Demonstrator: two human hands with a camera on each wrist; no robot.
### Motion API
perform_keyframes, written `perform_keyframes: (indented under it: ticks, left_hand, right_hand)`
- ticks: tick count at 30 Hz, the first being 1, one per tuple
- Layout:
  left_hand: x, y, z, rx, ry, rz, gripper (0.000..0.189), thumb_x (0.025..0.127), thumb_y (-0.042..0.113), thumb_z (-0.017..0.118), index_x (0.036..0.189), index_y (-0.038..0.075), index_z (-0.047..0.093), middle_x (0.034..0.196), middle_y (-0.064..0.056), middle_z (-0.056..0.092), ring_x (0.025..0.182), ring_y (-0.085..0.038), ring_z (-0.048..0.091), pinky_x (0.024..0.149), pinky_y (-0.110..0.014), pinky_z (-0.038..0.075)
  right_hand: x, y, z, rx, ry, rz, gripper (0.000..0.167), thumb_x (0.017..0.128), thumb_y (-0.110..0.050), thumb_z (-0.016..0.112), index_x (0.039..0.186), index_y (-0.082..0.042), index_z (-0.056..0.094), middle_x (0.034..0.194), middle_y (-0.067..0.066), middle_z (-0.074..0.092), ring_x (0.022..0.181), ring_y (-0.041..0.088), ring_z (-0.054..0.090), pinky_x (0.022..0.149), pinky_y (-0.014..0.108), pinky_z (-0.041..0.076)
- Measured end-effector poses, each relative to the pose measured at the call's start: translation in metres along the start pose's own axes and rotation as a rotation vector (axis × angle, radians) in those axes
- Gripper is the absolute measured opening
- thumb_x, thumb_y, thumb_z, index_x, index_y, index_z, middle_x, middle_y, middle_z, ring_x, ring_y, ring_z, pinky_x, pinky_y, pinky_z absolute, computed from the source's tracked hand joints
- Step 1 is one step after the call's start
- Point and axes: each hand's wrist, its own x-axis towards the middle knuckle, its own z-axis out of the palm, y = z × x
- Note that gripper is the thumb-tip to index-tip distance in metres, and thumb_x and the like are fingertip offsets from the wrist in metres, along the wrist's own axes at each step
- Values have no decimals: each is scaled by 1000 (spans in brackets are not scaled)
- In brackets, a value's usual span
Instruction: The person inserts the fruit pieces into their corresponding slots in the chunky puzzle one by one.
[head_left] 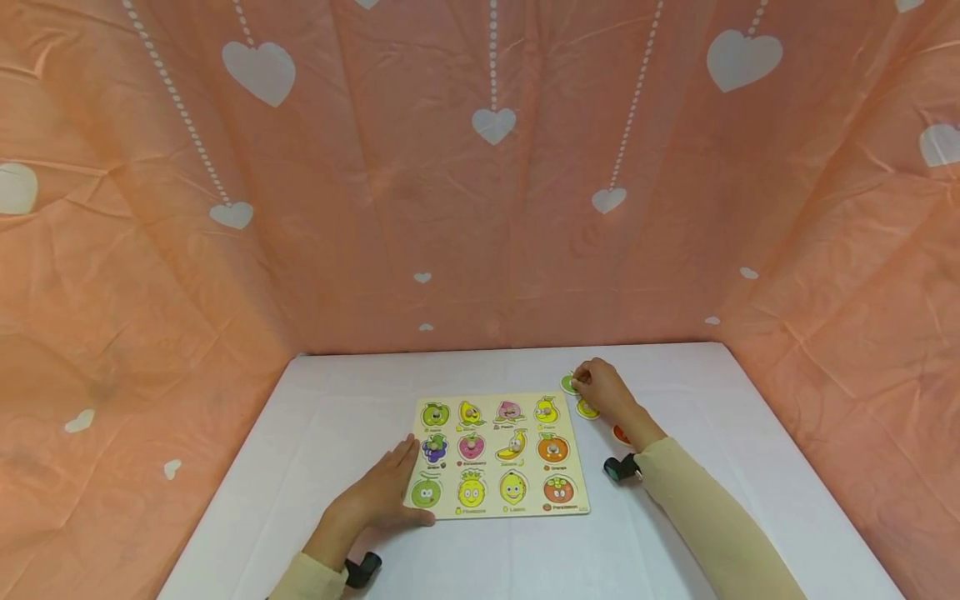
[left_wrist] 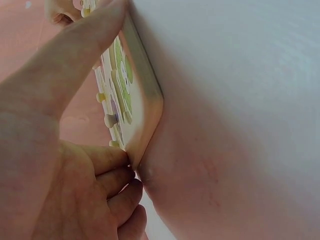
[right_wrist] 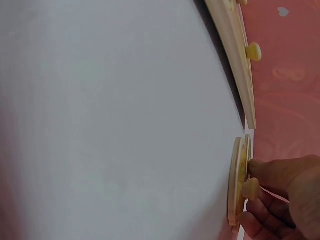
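A wooden fruit puzzle board lies on the white table, with rows of cartoon fruits and small knobs on several of them. My left hand rests at its near left corner, thumb along the front edge and fingers against the left edge. Past the board's far right corner, my right hand pinches a green puzzle piece. A yellow puzzle piece lies just under that hand. In the right wrist view, a knobbed wooden piece stands before the fingers, partly hiding their grip.
A red puzzle piece lies right of the board, partly hidden by the right forearm. Black wrist cameras sit at the left wrist and right wrist. An orange cloth with white hearts surrounds the table's back and sides.
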Motion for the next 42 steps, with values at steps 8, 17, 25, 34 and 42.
perform_keyframes:
  ticks: [8, 17, 25, 34, 42]
  left_hand:
    - [1, -3, 3, -4, 2, 6, 130, 73, 46, 99, 165, -10, 26, 174, -29, 22, 161, -44, 25, 132, -56, 26]
    - [1, -3, 4, -5, 8, 1, 130, 73, 46, 99, 165, -9, 27, 174, -28, 22, 161, -44, 25, 132, -55, 26]
    - [0, -1, 2, -2, 14, -5, 130, 73, 46, 99, 165, -9, 27, 174, -28, 22, 161, -45, 26, 131, -57, 28]
    - [-2, 0, 0, -6, 13, 24, 128, 74, 44, 99, 163, -13, 27, 173, -31, 23, 161, -45, 25, 132, -56, 26]
    - [-2, -2, 1, -11, 13, 37, 128, 74, 43, 99, 163, -14, 27, 173, -31, 23, 161, -44, 25, 133, -55, 24]
  right_hand:
    - [-1, 0, 0, -6, 4, 22, 19, 102, -11, 75, 113, 3, 71, 107, 14, 65, 95, 26, 61, 91, 41, 61]
    - [-2, -1, 0, 10, 19, 11, 19, 102, -11, 74, 114, 4, 71, 109, 15, 66, 96, 26, 61, 91, 42, 61]
    - [-5, -7, -2, 29, 27, 0, 19, 102, -12, 74, 114, 3, 72, 109, 14, 65, 98, 26, 62, 90, 40, 61]
    - [-11, -20, -4, -11, 43, -86, 16, 100, -9, 76, 109, 4, 74, 102, 12, 65, 96, 27, 64, 88, 44, 61]
    - [-18, -34, -1, 9, 49, -138, 13, 99, -7, 76, 105, 4, 75, 102, 13, 67, 97, 29, 65, 91, 48, 60]
